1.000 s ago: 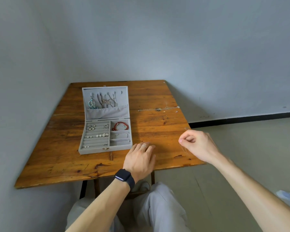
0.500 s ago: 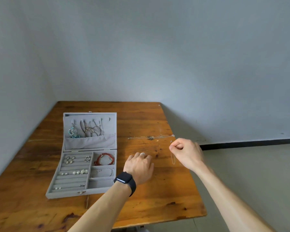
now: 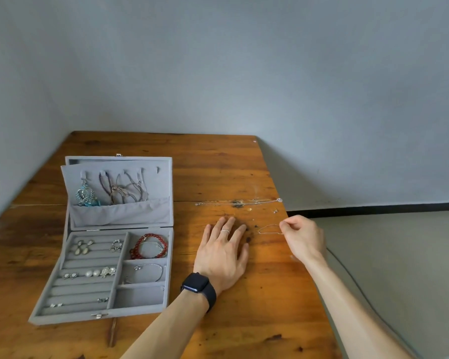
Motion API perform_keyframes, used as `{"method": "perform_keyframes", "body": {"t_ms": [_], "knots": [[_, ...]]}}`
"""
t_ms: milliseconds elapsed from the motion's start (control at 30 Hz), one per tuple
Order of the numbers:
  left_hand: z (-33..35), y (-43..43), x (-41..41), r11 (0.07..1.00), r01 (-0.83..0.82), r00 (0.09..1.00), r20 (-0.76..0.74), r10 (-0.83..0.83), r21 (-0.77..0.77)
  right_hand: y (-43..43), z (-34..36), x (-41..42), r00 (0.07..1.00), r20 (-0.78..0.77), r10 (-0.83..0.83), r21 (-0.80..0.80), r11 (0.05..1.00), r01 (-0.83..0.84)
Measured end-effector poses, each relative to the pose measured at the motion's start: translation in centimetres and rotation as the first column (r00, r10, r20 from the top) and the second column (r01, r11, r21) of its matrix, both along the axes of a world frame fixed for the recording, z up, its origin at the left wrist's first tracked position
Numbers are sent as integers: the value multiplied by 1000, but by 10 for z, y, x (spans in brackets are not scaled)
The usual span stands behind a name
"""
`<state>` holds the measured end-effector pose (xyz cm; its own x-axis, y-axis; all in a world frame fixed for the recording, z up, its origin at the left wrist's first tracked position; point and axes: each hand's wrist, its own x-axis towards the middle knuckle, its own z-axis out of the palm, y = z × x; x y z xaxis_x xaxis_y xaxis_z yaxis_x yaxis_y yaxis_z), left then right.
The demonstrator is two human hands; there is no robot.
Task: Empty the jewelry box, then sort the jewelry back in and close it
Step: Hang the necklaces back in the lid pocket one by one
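A grey jewelry box (image 3: 70, 310) lies open on the wooden table (image 3: 244, 320), left of my hands. Necklaces (image 3: 119, 189) hang in its raised lid; earrings (image 3: 88, 273), a red bead bracelet (image 3: 148, 246) and a silver bangle (image 3: 151, 272) lie in its tray. My left hand (image 3: 222, 256) rests flat on the table, fingers spread, a ring on one finger. My right hand (image 3: 302, 238) pinches a thin chain (image 3: 268, 228) whose loop lies on the wood. A long silver necklace (image 3: 239, 202) is stretched out beyond my hands, with a small stud (image 3: 275, 210) near it.
The table stands in a corner between grey walls. Its right edge (image 3: 319, 294) runs just under my right forearm, with bare floor (image 3: 399, 268) beyond. A thin cable (image 3: 358, 288) lies on the floor.
The view has tilted down and closer to the table. My right hand has moved left and down with the thin chain, whose loop now touches the wood. My left hand stayed flat.
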<state>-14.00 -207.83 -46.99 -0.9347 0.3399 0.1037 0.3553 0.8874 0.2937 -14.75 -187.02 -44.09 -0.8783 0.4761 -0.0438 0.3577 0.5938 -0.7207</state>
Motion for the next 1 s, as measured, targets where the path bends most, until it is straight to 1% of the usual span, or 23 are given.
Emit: {"method": "perform_keyframes", "body": {"t_ms": [133,233,300,433,533,667,800,1000], "knots": [[2,0,1,1000,-3,1000,16,3,19,2,-5,1,1000,-26,-3,16,1000,3],[5,0,1,1000,-3,1000,30,3,6,2,-2,2,999,-38,-36,-31,999,35],[7,1,1,999,37,999,31,-36,-36,2,-2,1,998,-35,-54,-40,998,53],[14,7,-7,968,170,985,40,-166,-185,4,-4,-1,998,-31,-46,-30,999,45],[15,8,-14,948,206,978,71,-195,-242,6,-7,-2,999,-39,-34,-20,999,34],[13,8,-15,967,172,983,88,-158,-186,8,-12,-5,998,-58,-36,-22,999,34],[10,6,-16,978,160,984,97,-148,-136,4,-18,-8,995,-98,-24,92,995,33],[9,5,-18,982,162,983,97,-153,-101,4,-28,-2,987,-159,-16,131,991,38]]}}
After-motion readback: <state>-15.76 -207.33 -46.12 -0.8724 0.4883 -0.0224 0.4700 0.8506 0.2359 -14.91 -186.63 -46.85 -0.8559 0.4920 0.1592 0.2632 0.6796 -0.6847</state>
